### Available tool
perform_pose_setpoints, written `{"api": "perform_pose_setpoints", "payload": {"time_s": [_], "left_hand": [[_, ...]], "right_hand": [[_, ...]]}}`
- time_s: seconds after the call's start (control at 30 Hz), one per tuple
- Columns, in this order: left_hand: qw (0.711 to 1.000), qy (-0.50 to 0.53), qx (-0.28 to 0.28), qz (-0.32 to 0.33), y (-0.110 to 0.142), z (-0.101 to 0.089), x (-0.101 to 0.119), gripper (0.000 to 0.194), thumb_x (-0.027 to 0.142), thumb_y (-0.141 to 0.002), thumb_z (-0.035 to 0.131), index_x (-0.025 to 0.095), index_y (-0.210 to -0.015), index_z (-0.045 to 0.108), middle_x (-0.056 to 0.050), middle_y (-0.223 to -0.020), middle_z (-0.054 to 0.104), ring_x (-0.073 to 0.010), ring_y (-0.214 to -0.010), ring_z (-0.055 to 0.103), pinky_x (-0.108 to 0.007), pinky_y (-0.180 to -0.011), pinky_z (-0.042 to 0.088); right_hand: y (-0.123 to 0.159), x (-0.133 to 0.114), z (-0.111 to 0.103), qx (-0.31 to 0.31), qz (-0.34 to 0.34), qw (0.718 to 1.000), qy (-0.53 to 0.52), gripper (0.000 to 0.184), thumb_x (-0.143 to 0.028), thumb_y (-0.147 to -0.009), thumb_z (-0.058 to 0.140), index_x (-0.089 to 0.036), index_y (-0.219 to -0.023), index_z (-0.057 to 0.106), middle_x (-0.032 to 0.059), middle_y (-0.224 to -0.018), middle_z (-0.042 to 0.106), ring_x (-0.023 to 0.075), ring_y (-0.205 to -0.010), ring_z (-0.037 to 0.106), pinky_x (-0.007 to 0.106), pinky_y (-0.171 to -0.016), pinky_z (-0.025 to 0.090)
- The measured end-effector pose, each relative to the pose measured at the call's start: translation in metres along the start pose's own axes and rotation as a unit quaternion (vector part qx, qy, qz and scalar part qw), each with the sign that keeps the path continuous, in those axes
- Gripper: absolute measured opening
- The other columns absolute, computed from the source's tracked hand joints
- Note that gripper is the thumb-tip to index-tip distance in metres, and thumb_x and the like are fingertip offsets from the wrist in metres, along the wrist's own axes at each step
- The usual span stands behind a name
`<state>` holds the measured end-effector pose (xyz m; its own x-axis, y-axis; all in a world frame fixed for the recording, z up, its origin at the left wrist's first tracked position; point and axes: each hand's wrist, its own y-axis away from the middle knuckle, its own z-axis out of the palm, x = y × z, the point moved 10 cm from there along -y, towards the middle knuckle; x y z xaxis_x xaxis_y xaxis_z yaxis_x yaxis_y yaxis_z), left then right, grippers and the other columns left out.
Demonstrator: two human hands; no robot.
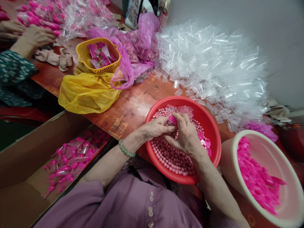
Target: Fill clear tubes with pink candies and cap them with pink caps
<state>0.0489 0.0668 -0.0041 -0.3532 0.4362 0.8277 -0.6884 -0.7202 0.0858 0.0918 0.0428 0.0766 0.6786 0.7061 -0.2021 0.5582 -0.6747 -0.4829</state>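
Pinched by your left hand and right hand: one pink cap, over the red bowl.
You close on it from both sides (your grip hides whether anything is joined to it). Loosen up and it could fall among the beads; a knock to the rim, with your wrists so near, could scatter them. The bowl sits on a glossy, brown-red table, by a white tub of pink parts. Farther off lie a yellow bag and heaped clear tubes, then a co-worker's hand and the grey wall.
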Motion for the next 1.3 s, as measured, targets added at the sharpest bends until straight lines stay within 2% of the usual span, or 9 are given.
{"api": "perform_pose_setpoints", "payload": {"time_s": [0.27, 0.4, 0.53, 0.67, 0.87, 0.97, 1.1, 1.17, 1.3], "left_hand": [[0.985, -0.168, 0.032, 0.017, -0.001, 0.003, 0.012, 0.006, 0.012, -0.081, 0.056, 0.016, -0.077, 0.053, 0.005, -0.070, 0.045, -0.0088, -0.066, 0.040, -0.024, -0.065, 0.034], [0.980, -0.196, 0.020, 0.005, -0.001, 0.004, 0.010, 0.006, 0.012, -0.083, 0.055, 0.016, -0.080, 0.051, 0.004, -0.073, 0.047, -0.0095, -0.068, 0.042, -0.024, -0.066, 0.036], [0.982, -0.185, 0.022, -0.004, -0.001, 0.001, 0.008, 0.007, 0.012, -0.080, 0.056, 0.016, -0.078, 0.052, 0.004, -0.074, 0.049, -0.0101, -0.069, 0.043, -0.025, -0.068, 0.037], [0.988, -0.153, 0.019, -0.002, -0.001, -0.001, 0.004, 0.010, 0.014, -0.077, 0.062, 0.016, -0.074, 0.053, 0.003, -0.071, 0.050, -0.0103, -0.067, 0.043, -0.026, -0.066, 0.036], [1.000, 0.026, 0.012, 0.004, -0.003, -0.002, 0.002, 0.037, 0.036, -0.065, 0.087, 0.013, -0.082, 0.064, -0.001, -0.074, 0.060, -0.0114, -0.071, 0.054, -0.026, -0.070, 0.043], [0.997, 0.075, 0.016, -0.023, -0.003, -0.003, 0.000, 0.045, 0.049, -0.064, 0.088, 0.013, -0.078, 0.065, -0.002, -0.069, 0.063, -0.0127, -0.068, 0.058, -0.027, -0.069, 0.047], [0.987, 0.127, 0.020, -0.096, -0.007, 0.002, -0.012, 0.056, 0.072, -0.078, 0.066, 0.016, -0.076, 0.067, -0.004, -0.056, 0.060, -0.0171, -0.061, 0.061, -0.028, -0.059, 0.048], [0.980, 0.145, 0.048, -0.126, -0.010, 0.003, -0.021, 0.056, 0.071, -0.082, 0.061, 0.016, -0.076, 0.067, -0.004, -0.052, 0.058, -0.0177, -0.056, 0.060, -0.029, -0.056, 0.049], [0.961, 0.147, 0.194, -0.135, -0.012, -0.007, -0.035, 0.037, 0.047, -0.091, 0.056, 0.018, -0.069, 0.062, -0.001, -0.048, 0.053, -0.0140, -0.046, 0.052, -0.027, -0.049, 0.045]], "right_hand": [[0.012, 0.050, -0.009, 0.066, 0.211, 0.943, -0.249, 0.011, -0.029, -0.090, 0.070, -0.021, -0.097, 0.073, 0.0032, -0.087, 0.076, 0.0187, -0.080, 0.072, 0.036, -0.078, 0.060], [0.011, 0.047, -0.009, 0.066, 0.212, 0.941, -0.255, 0.010, -0.027, -0.088, 0.073, -0.021, -0.096, 0.075, 0.0021, -0.085, 0.076, 0.0176, -0.077, 0.071, 0.033, -0.074, 0.059], [0.005, 0.035, -0.016, 0.067, 0.163, 0.967, -0.185, 0.006, -0.023, -0.090, 0.070, -0.022, -0.095, 0.074, 0.0028, -0.089, 0.077, 0.0180, -0.079, 0.071, 0.034, -0.076, 0.059], [0.003, 0.023, -0.014, 0.039, 0.100, 0.985, -0.135, 0.015, -0.026, -0.094, 0.064, -0.024, -0.106, 0.072, 0.0063, -0.097, 0.077, 0.0221, -0.087, 0.072, 0.039, -0.079, 0.060], [0.005, 0.008, 0.007, -0.007, 0.035, 0.999, -0.029, 0.083, -0.049, -0.082, 0.074, -0.013, -0.149, 0.040, 0.0241, -0.132, 0.061, 0.0401, -0.119, 0.059, 0.062, -0.098, 0.051], [0.005, 0.007, 0.010, 0.009, 0.037, 0.999, 0.006, 0.081, -0.045, -0.084, 0.070, -0.014, -0.150, 0.036, 0.0232, -0.131, 0.061, 0.0399, -0.116, 0.059, 0.060, -0.096, 0.051], [0.007, 0.000, 0.005, 0.033, -0.001, 0.999, 0.009, 0.075, -0.042, -0.085, 0.066, -0.014, -0.148, 0.037, 0.0218, -0.126, 0.064, 0.0374, -0.112, 0.063, 0.055, -0.092, 0.052], [0.010, -0.004, 0.001, 0.048, -0.020, 0.999, 0.016, 0.074, -0.041, -0.085, 0.065, -0.014, -0.148, 0.036, 0.0213, -0.124, 0.066, 0.0362, -0.109, 0.065, 0.052, -0.089, 0.053], [0.014, -0.001, -0.001, 0.042, -0.012, 0.999, 0.025, 0.074, -0.039, -0.082, 0.066, -0.015, -0.146, 0.036, 0.0195, -0.120, 0.068, 0.0351, -0.103, 0.068, 0.050, -0.087, 0.052]]}}
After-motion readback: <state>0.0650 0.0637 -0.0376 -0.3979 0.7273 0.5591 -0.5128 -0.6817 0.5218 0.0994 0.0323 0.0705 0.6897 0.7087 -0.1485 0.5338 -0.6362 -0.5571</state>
